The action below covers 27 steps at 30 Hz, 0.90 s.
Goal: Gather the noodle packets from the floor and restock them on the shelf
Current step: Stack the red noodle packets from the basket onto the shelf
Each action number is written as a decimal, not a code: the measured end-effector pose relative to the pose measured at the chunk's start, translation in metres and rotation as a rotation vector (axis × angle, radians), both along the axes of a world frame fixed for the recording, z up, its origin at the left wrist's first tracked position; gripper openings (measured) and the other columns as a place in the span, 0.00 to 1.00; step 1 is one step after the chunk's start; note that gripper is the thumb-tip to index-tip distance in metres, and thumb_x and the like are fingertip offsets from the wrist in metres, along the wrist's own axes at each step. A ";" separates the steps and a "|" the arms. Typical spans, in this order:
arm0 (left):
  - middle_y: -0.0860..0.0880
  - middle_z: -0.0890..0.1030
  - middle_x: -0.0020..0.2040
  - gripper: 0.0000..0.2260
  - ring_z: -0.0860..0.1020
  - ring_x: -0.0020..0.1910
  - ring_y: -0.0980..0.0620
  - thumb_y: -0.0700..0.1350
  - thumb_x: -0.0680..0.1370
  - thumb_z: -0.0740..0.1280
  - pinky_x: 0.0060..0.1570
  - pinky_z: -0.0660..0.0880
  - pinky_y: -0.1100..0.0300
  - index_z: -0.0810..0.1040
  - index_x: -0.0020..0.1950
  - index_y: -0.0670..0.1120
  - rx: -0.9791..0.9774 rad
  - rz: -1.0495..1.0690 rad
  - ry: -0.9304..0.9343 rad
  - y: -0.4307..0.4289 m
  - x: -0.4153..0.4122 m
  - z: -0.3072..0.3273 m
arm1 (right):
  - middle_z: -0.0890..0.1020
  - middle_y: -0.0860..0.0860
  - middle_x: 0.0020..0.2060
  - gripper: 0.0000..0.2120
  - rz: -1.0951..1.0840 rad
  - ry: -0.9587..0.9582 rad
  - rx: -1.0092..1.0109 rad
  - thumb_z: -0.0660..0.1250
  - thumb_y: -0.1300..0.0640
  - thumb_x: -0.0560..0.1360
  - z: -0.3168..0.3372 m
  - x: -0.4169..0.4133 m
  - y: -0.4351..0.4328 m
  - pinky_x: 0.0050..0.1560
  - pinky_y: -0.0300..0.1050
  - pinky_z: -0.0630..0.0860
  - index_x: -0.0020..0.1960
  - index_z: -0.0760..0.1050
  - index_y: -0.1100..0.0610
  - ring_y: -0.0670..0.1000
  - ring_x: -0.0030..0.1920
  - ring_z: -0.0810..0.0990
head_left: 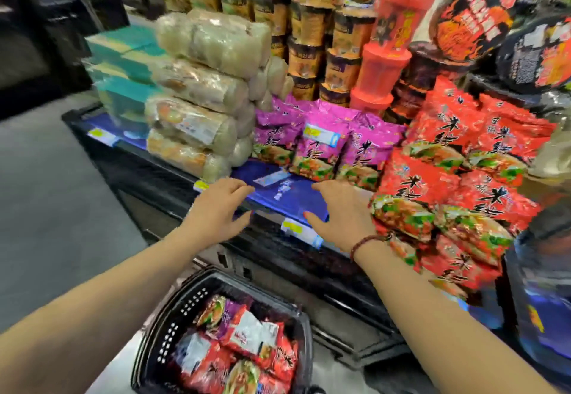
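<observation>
The person is wearing a bracelet [366, 243] of small dark reddish-brown beads around the wrist of the right hand [343, 217]. Its thumbnail [306, 215] is showing reddish polish. The left forearm [123, 279] and right forearm [432, 301] are showing bare.

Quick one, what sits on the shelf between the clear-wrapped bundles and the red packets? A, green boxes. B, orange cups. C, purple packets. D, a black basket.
C: the purple packets stand on the shelf with the clear-wrapped bundles on their left and the red packets on their right.
</observation>
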<state>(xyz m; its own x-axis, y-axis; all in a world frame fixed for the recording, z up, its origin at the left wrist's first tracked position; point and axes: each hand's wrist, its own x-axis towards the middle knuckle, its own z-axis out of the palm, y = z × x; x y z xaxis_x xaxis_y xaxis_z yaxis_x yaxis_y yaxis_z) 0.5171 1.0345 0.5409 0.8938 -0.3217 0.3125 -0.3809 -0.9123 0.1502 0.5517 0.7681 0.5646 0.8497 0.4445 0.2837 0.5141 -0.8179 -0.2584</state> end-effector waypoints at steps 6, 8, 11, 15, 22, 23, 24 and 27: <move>0.42 0.82 0.51 0.23 0.81 0.49 0.39 0.55 0.70 0.62 0.46 0.81 0.50 0.81 0.56 0.41 0.027 0.140 0.214 0.093 -0.071 -0.059 | 0.77 0.55 0.60 0.28 0.075 0.182 -0.023 0.70 0.45 0.71 -0.054 -0.044 0.086 0.60 0.55 0.71 0.66 0.73 0.57 0.59 0.61 0.73; 0.43 0.82 0.51 0.23 0.80 0.49 0.40 0.55 0.70 0.63 0.46 0.80 0.49 0.81 0.57 0.41 -0.013 0.193 0.249 0.113 -0.091 -0.080 | 0.76 0.54 0.61 0.28 0.107 0.248 -0.025 0.69 0.45 0.71 -0.077 -0.053 0.110 0.62 0.55 0.70 0.67 0.72 0.57 0.59 0.63 0.72; 0.42 0.82 0.50 0.24 0.81 0.48 0.39 0.55 0.71 0.61 0.46 0.79 0.50 0.80 0.57 0.40 -0.083 0.259 0.298 0.133 -0.118 -0.113 | 0.76 0.54 0.62 0.26 0.134 0.384 -0.053 0.70 0.47 0.72 -0.111 -0.063 0.139 0.63 0.54 0.70 0.67 0.71 0.55 0.58 0.64 0.71; 0.43 0.81 0.53 0.24 0.79 0.49 0.39 0.56 0.71 0.61 0.46 0.77 0.51 0.79 0.60 0.43 -0.124 0.403 0.367 0.151 -0.148 -0.173 | 0.77 0.53 0.59 0.23 0.135 0.586 -0.055 0.69 0.48 0.71 -0.174 -0.066 0.169 0.60 0.53 0.72 0.65 0.73 0.51 0.58 0.62 0.73; 0.39 0.78 0.62 0.30 0.75 0.60 0.38 0.59 0.70 0.60 0.58 0.74 0.45 0.77 0.65 0.42 -0.250 0.630 0.519 0.143 -0.193 -0.301 | 0.74 0.52 0.62 0.26 -0.025 0.852 -0.047 0.72 0.50 0.70 -0.325 -0.068 0.164 0.65 0.49 0.67 0.67 0.70 0.52 0.55 0.66 0.69; 0.39 0.77 0.62 0.30 0.75 0.61 0.37 0.59 0.70 0.60 0.58 0.73 0.45 0.77 0.65 0.42 -0.254 0.646 0.532 0.139 -0.199 -0.319 | 0.74 0.53 0.62 0.27 -0.043 0.883 -0.044 0.73 0.50 0.70 -0.346 -0.069 0.159 0.65 0.49 0.67 0.67 0.71 0.53 0.56 0.65 0.69; 0.39 0.77 0.63 0.30 0.74 0.61 0.37 0.59 0.70 0.60 0.59 0.73 0.44 0.77 0.65 0.42 -0.254 0.666 0.547 0.136 -0.203 -0.337 | 0.74 0.54 0.62 0.28 -0.058 0.908 -0.055 0.74 0.51 0.70 -0.366 -0.070 0.154 0.66 0.50 0.67 0.67 0.71 0.53 0.56 0.65 0.70; 0.38 0.75 0.64 0.31 0.73 0.64 0.36 0.60 0.70 0.59 0.61 0.73 0.42 0.76 0.66 0.42 -0.263 0.747 0.579 0.127 -0.219 -0.386 | 0.76 0.55 0.61 0.28 -0.061 0.950 -0.101 0.75 0.51 0.68 -0.423 -0.071 0.139 0.65 0.52 0.69 0.66 0.73 0.51 0.58 0.63 0.72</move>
